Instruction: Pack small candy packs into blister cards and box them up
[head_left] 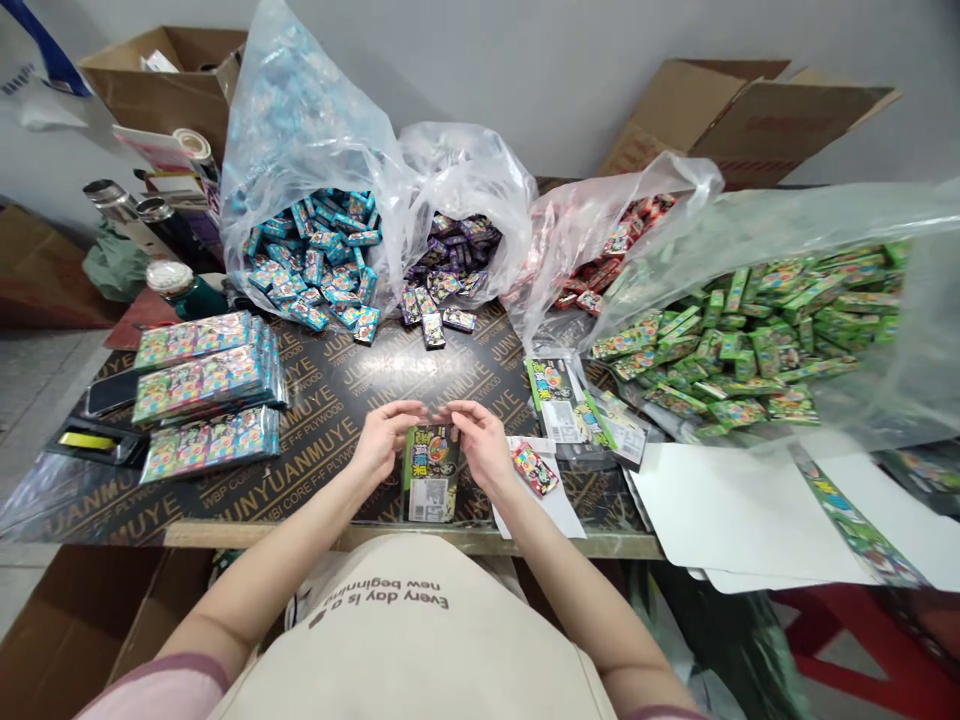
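Green-and-black packet points its long axis square to your table's near edge; your left hand and right hand curl around its far end, pinching unclear.

Your left hand and right hand are nearly meeting at the fingertips, at the far end of a printed packet. A red box is lying beside your right forearm. Stacked packs are sitting leftward. Beyond, clear bags are holding blue boxes, purple boxes, red boxes and green boxes.
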